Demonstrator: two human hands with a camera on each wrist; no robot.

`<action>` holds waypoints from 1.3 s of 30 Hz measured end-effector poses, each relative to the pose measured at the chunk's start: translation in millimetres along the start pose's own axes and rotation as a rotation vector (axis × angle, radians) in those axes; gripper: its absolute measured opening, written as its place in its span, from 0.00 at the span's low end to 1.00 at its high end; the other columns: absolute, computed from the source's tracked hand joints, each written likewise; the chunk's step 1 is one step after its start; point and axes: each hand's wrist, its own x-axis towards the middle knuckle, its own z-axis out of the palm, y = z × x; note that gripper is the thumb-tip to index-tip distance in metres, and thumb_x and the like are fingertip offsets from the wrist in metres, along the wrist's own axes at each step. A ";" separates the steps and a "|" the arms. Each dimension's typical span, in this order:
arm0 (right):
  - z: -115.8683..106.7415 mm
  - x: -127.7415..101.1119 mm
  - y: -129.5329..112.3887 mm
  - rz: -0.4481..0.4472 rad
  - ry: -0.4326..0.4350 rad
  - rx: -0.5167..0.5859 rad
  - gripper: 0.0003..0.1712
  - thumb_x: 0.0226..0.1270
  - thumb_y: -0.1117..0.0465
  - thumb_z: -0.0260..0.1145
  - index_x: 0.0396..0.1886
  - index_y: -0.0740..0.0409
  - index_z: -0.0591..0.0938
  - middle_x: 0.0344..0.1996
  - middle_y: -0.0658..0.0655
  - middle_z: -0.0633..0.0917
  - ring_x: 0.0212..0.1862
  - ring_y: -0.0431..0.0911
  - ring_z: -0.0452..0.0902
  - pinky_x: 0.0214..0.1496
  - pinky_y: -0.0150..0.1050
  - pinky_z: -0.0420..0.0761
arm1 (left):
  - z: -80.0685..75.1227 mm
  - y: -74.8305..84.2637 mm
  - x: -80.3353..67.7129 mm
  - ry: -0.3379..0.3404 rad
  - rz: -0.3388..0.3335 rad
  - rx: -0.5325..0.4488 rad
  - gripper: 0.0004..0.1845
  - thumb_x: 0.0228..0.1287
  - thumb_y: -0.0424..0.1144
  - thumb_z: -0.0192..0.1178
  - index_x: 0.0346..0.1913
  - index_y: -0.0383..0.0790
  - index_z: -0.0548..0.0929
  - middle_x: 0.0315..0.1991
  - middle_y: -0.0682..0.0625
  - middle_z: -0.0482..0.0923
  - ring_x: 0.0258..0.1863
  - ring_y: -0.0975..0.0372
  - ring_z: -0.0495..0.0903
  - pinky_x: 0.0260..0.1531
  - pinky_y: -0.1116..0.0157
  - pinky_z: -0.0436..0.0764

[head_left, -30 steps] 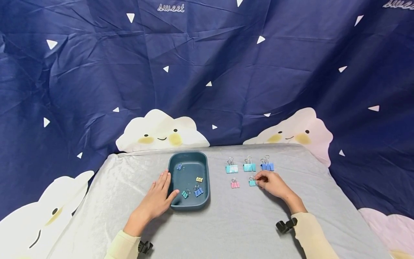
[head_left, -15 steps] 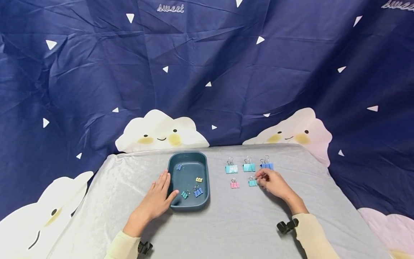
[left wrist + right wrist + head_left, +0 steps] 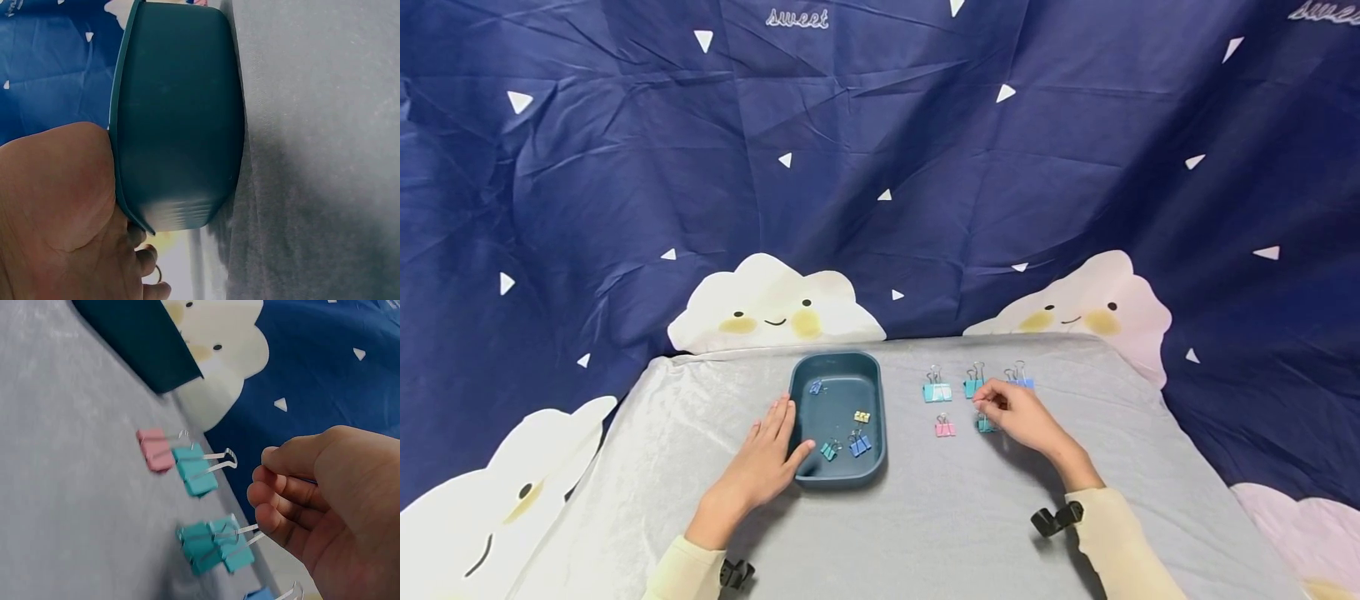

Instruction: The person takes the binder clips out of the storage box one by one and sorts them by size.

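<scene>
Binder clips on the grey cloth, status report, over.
Left hand open against dark teal plastic tray. Right hand curled, empty, above small teal metal binder clip. Nothing in the way.

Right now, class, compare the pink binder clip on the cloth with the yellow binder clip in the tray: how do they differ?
The pink binder clip lies on the grey cloth, while the yellow binder clip lies inside the teal tray. They differ in colour. The pink one sits nearer the right hand, the yellow one nearer the left hand, which rests against the tray. Both are small clips, and neither is held.
</scene>
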 end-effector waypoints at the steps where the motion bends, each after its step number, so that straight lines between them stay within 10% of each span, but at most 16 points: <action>1: 0.8 1.3 -3.3 -0.008 -0.006 0.001 0.05 0.76 0.64 0.68 0.45 0.60 0.87 0.34 0.57 0.87 0.34 0.38 0.77 0.38 0.32 0.80 | 0.0 0.0 -0.1 -0.001 0.000 0.000 0.45 0.85 0.56 0.51 0.85 0.27 0.48 0.88 0.35 0.42 0.87 0.41 0.44 0.82 0.35 0.52; 39: 79.2 85.0 -139.4 -0.389 -0.375 -0.231 0.03 0.76 0.61 0.68 0.40 0.49 0.87 0.33 0.42 0.85 0.36 0.35 0.77 0.44 0.33 0.81 | 1.2 0.5 0.2 0.007 -0.002 -0.003 0.45 0.85 0.56 0.50 0.85 0.27 0.49 0.87 0.34 0.43 0.87 0.40 0.46 0.82 0.35 0.53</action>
